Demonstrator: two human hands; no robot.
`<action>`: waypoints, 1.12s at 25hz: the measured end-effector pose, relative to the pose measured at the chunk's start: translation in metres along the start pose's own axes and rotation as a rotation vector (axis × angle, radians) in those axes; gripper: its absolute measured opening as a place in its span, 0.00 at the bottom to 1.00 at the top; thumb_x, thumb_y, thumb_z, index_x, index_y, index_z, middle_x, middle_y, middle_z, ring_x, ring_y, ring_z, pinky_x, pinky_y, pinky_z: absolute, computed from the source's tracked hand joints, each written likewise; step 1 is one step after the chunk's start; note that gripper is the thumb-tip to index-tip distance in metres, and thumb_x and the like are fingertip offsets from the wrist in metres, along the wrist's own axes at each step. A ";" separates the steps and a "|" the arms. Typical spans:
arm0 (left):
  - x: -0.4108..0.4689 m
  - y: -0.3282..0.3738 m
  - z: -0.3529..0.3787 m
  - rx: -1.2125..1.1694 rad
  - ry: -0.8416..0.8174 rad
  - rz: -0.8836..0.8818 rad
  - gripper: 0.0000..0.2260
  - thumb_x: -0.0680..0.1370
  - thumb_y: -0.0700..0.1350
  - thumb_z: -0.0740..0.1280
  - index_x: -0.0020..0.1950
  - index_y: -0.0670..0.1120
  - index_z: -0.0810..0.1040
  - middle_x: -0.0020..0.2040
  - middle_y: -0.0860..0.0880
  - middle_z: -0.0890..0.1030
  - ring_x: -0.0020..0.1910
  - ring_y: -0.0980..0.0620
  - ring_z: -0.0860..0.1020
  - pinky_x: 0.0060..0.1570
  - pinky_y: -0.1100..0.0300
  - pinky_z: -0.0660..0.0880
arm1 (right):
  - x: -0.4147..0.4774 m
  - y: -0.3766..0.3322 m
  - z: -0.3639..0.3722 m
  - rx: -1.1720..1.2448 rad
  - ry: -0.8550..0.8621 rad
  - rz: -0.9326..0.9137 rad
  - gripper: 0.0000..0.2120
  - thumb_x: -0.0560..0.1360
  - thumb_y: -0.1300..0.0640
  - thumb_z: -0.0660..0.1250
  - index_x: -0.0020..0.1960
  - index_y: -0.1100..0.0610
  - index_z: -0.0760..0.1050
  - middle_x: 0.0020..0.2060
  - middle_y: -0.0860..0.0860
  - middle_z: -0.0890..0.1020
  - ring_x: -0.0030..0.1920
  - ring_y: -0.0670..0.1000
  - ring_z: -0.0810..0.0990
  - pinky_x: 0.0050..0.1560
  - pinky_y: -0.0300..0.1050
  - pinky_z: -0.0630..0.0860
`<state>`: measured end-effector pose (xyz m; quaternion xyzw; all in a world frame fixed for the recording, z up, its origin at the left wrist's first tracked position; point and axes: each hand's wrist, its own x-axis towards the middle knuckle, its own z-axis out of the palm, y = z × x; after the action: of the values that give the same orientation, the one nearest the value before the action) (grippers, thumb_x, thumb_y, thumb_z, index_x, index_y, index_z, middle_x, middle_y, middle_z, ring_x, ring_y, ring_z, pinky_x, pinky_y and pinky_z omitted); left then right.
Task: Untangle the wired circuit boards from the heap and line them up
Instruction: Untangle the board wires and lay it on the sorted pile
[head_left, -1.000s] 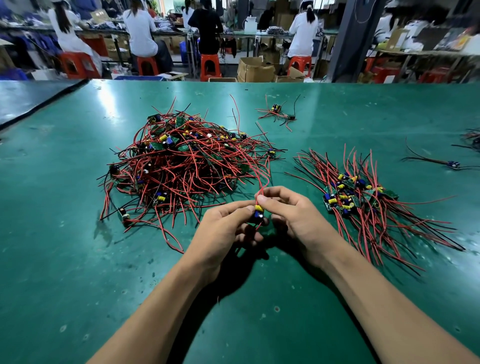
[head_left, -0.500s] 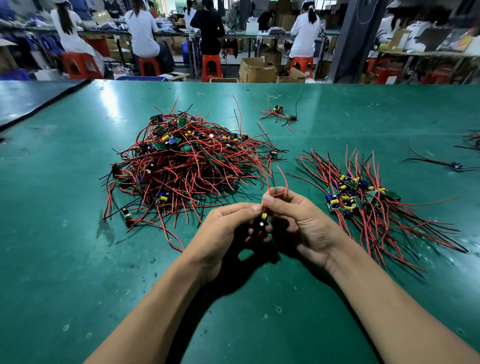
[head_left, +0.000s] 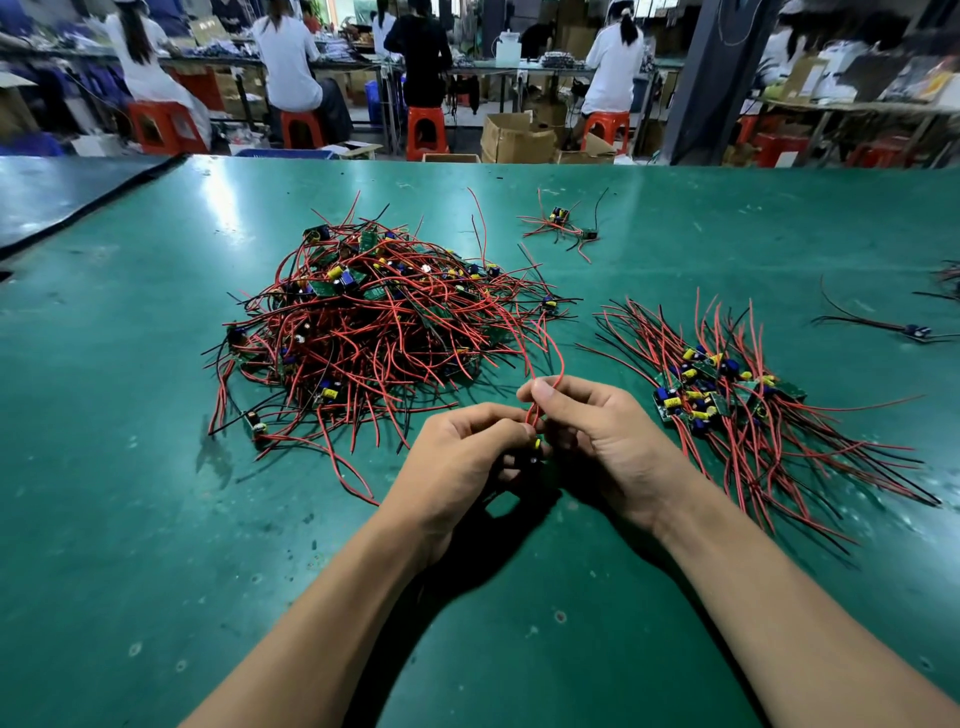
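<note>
A tangled heap of wired circuit boards (head_left: 374, 322), with red and black leads, lies on the green table (head_left: 156, 519) at centre left. To the right lies a lined-up row of boards (head_left: 717, 395), their wires fanned out. Between the two, near me, my left hand (head_left: 457, 457) grips one small board (head_left: 534, 451) with a yellow part; most of that board is hidden by fingers. My right hand (head_left: 602, 436) pinches the board's red wires (head_left: 545, 374), which loop upward toward the heap's edge.
A small loose cluster of boards (head_left: 563, 223) lies farther back. A single wired board (head_left: 914, 330) and more wires sit at the far right edge. A second table (head_left: 52, 192) adjoins at the left. People sit at benches beyond the table.
Both hands have pulled the held board a little nearer to me. The red wires now stand in a taller loop above my right thumb, drawn further out of the heap.
</note>
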<state>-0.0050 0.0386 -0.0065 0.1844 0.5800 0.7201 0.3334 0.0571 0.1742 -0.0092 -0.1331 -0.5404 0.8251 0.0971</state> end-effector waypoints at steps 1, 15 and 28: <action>0.000 -0.001 0.001 -0.005 0.011 0.011 0.07 0.77 0.35 0.66 0.43 0.41 0.82 0.38 0.43 0.83 0.33 0.51 0.77 0.34 0.66 0.74 | 0.000 -0.001 0.000 0.009 -0.011 -0.003 0.05 0.71 0.54 0.72 0.44 0.54 0.84 0.34 0.57 0.79 0.31 0.52 0.76 0.35 0.44 0.77; 0.000 -0.005 0.001 0.051 0.062 0.040 0.09 0.79 0.43 0.67 0.43 0.44 0.85 0.37 0.46 0.83 0.37 0.47 0.77 0.43 0.55 0.74 | -0.002 -0.009 -0.002 -0.220 0.221 -0.142 0.08 0.80 0.58 0.66 0.45 0.54 0.83 0.28 0.47 0.75 0.24 0.44 0.68 0.23 0.35 0.62; 0.002 -0.012 -0.001 0.242 0.077 0.132 0.06 0.79 0.43 0.69 0.44 0.46 0.84 0.39 0.45 0.84 0.38 0.50 0.78 0.41 0.58 0.77 | 0.001 -0.002 -0.007 -0.640 0.287 -0.417 0.08 0.79 0.50 0.69 0.45 0.53 0.80 0.33 0.48 0.80 0.28 0.46 0.77 0.34 0.40 0.73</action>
<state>-0.0032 0.0405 -0.0188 0.2332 0.6614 0.6718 0.2384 0.0590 0.1815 -0.0103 -0.1579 -0.7664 0.5508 0.2905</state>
